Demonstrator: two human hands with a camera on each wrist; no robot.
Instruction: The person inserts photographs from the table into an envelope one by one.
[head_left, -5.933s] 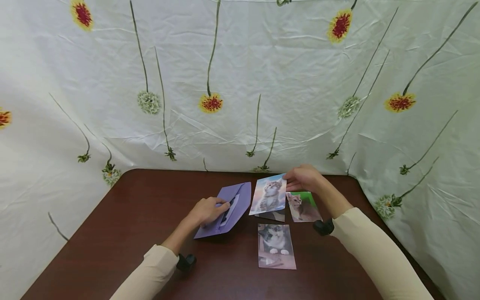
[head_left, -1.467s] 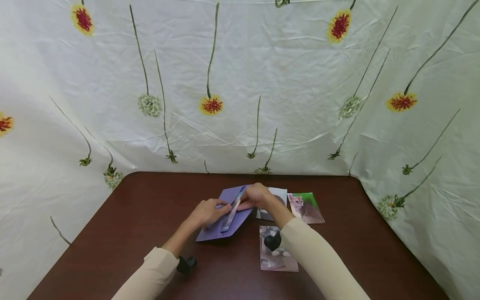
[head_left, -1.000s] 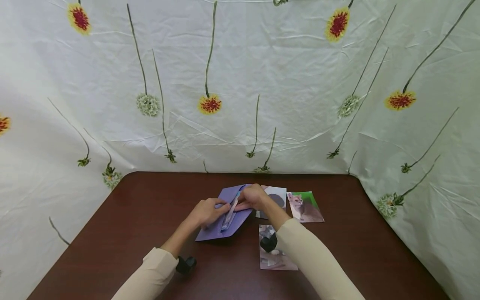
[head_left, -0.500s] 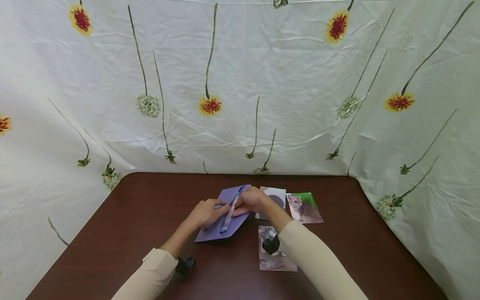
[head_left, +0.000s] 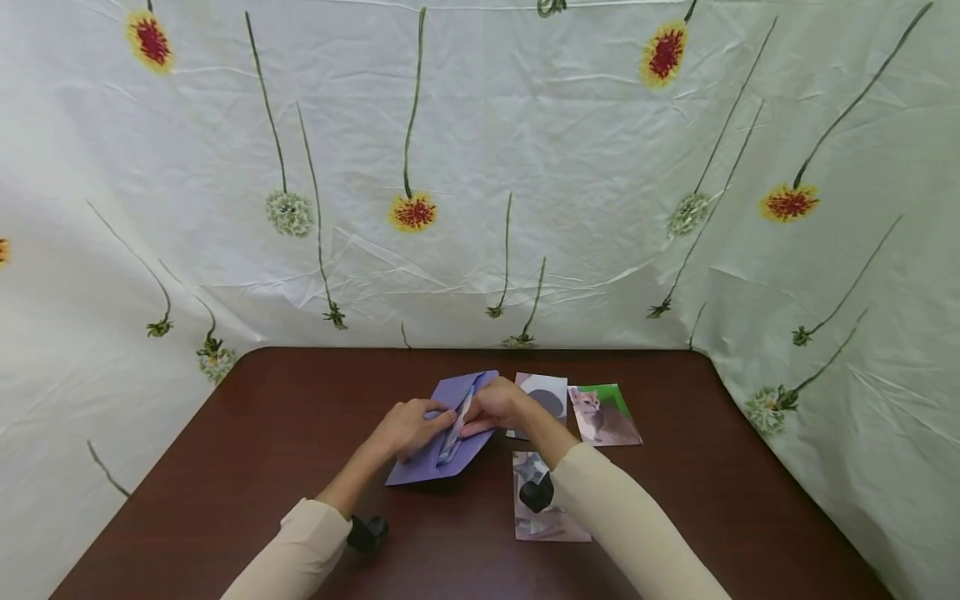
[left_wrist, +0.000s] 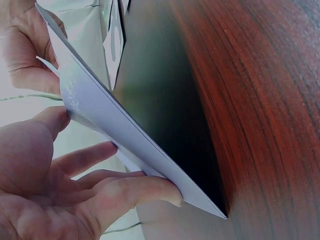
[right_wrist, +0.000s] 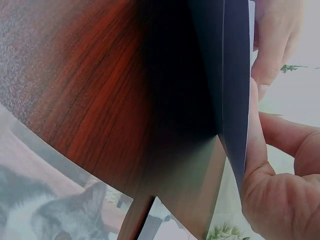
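One purple envelope (head_left: 467, 456), between the two hands, tilted, partly raised off the table (head_left: 277, 442). One picture (head_left: 448, 448), in the envelope's pocket, a narrow strip showing between the hands. Left hand (head_left: 408, 427): fingers bent, gripping the envelope, thumb at the pocket's edge. Right hand (head_left: 495, 404): fingers bent at the pocket's mouth; whether they pinched the picture or merely pressed, I could not tell. One greyish picture (head_left: 546, 398), just behind the right hand; one green-backed cat picture (head_left: 606, 417), to that hand's right; one further cat picture (head_left: 534, 523), nearer the person, partly hidden by the right wrist. Risks, as I judged them: a corner catching on the pocket lip and creasing; the paper tearing, if pushed crookedly; the envelope slipping, were the left grip slackened.
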